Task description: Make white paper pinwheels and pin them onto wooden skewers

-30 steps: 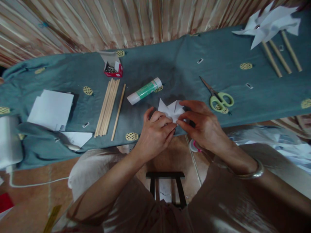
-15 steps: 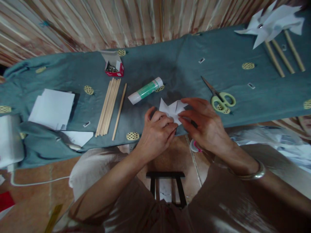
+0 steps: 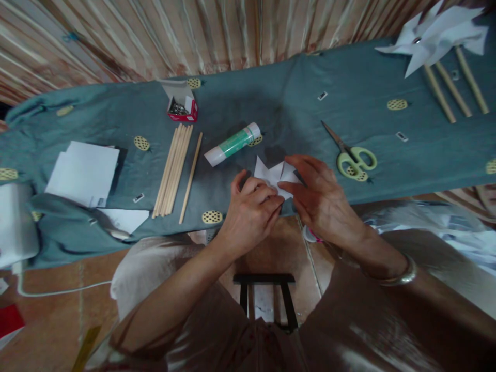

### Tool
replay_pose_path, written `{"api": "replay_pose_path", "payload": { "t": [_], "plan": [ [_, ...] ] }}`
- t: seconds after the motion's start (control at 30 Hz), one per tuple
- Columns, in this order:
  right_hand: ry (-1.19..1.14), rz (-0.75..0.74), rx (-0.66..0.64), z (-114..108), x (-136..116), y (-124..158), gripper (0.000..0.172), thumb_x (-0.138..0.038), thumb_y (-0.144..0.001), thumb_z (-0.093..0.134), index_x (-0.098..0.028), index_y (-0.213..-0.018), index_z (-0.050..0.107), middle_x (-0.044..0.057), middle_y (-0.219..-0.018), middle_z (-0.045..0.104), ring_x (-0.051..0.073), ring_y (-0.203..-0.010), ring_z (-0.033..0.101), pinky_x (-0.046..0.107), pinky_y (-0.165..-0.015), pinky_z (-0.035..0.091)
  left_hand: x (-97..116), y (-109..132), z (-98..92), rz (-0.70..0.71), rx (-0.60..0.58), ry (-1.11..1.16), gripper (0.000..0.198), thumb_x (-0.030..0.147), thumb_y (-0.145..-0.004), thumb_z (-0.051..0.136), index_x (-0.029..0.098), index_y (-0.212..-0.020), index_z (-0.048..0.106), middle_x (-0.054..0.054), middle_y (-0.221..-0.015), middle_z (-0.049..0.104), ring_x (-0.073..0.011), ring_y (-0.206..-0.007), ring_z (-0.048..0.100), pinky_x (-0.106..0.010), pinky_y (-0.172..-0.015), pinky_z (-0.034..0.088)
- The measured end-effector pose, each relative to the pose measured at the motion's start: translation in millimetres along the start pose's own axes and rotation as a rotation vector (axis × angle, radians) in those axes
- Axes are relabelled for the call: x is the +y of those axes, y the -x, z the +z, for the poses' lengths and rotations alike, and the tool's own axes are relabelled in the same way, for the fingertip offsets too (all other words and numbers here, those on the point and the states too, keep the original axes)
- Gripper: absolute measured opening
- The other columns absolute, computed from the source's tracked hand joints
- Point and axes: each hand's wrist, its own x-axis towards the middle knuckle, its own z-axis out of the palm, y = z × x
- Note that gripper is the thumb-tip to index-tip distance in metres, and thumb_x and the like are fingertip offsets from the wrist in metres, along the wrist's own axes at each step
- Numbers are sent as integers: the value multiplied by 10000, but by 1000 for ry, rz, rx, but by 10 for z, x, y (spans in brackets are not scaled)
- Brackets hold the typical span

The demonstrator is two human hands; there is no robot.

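Paper [image 3: 274, 173], white and all sharp points, sat right between the two hands, over the near part of the blue-green cloth [image 3: 287, 98]! The left hand [image 3: 250, 214] had hold of it, fingers curled down over its near left side. And in came the right hand [image 3: 325, 194] from the other flank, fingers spread, fingertips up against the right side; whether they pinched or merely touched, one could not tell. A bracelet [image 3: 401, 276] ringed that wrist.

Just beyond the paper lay the glue [image 3: 234, 143], a green-and-white tube set slantwise. Off to the right, the scissors [image 3: 351, 152], tips pointing away from the person, green handles nearer! Over on the left, one lone stick [image 3: 190, 178], and just beside it a whole bundle [image 3: 172, 170], lined up side by side. Past those stood a red box [image 3: 182, 111], lid up, metal bits inside. Farther left, a pile of white sheets [image 3: 83, 173]. And way out in the far right corner, the pinwheels [image 3: 436, 39], overlapping, three handles showing! Behind everything hung a curtain [image 3: 217, 31].
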Motion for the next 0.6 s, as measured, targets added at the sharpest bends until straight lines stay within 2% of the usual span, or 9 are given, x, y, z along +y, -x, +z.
{"api": "replay_pose_path", "payload": {
  "t": [0.2,0.37,0.5,0.6],
  "plan": [
    [87,-68,81,112,22,46,269,-194,-936,431,-317,-1044,644,37,-1467,479,309,-1440,318,595,-1064,407,-1,5,-2,-1,-8,13,152,218,-921,563,211,-986,700,-11,-931,720,-210,-1001,576,-556,-1091,285],
    [121,-108,120,184,21,47,288,-201,-960,380,-279,-1101,618,88,-1446,494,325,-1414,361,611,-994,445,1,9,10,4,0,12,154,208,-929,540,209,-934,693,-14,-910,708,-218,-1005,567,-558,-1087,268],
    [107,-106,135,212,35,46,336,-195,-960,392,-357,-1185,581,32,-1463,484,319,-1427,346,614,-1000,442,-5,6,-31,3,6,47,147,247,-921,565,203,-976,694,-26,-949,704,-222,-1029,563,-554,-1101,263],
    [108,-121,136,201,56,42,362,-185,-955,399,-387,-1201,571,13,-1473,472,322,-1427,346,620,-995,450,-79,-9,-118,-10,44,117,202,232,-923,545,203,-1059,691,-52,-1050,699,-230,-1084,546,-525,-1089,315]
  ]
}}
